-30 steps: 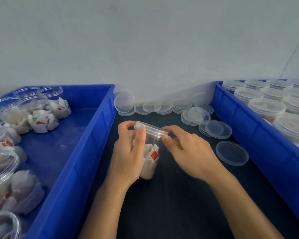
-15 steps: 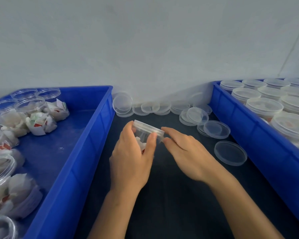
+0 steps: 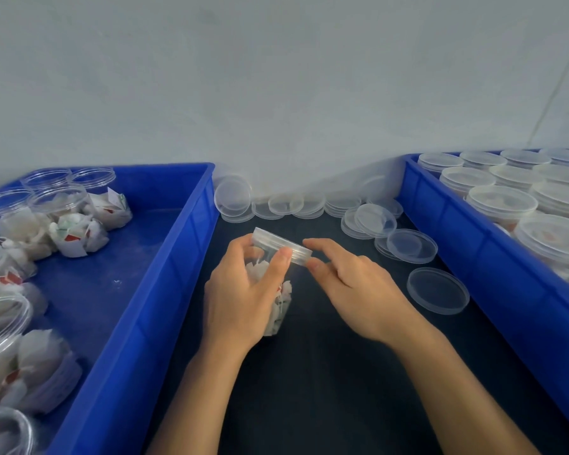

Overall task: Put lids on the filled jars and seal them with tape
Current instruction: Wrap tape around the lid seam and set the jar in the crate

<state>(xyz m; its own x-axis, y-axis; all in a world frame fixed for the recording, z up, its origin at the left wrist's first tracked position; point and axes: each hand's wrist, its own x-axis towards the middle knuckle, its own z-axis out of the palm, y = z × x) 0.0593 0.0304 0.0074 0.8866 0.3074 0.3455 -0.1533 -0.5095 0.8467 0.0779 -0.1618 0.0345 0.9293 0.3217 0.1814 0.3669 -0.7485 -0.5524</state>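
Two bare forearms reach in from the bottom edge over a dark tabletop [image 3: 326, 389] that runs between two blue plastic crates. The left hand [image 3: 240, 297] wraps its curled fingers and thumb around a clear plastic jar packed with white paper-wrapped sachets [image 3: 278, 307], holding it tilted, top leaning away and to the left, above the tabletop between the crates. A clear round plastic lid [image 3: 281, 245] sits on the jar's mouth. The right hand [image 3: 358, 284] meets the lid's right edge with curled thumb and forefinger, the thumb tip touching the rim; whether the forefinger pinches it cannot be told. At near left, the left blue crate [image 3: 138, 339] holds open clear jars stuffed with white packets bearing red and green marks [image 3: 76, 231], lying and standing against its left and far sides. To the right of the hands, a single clear lid [image 3: 437, 290] lies flat on the tabletop just beside the right blue crate [image 3: 493, 274], which is filled with lidded clear jars [image 3: 501, 205] standing close together. Farther back, loose clear lids [image 3: 372, 220] lie scattered and overlapping along the foot of a pale grey wall [image 3: 276, 77], one lid [image 3: 232, 197] propped upright against the left crate's far corner.
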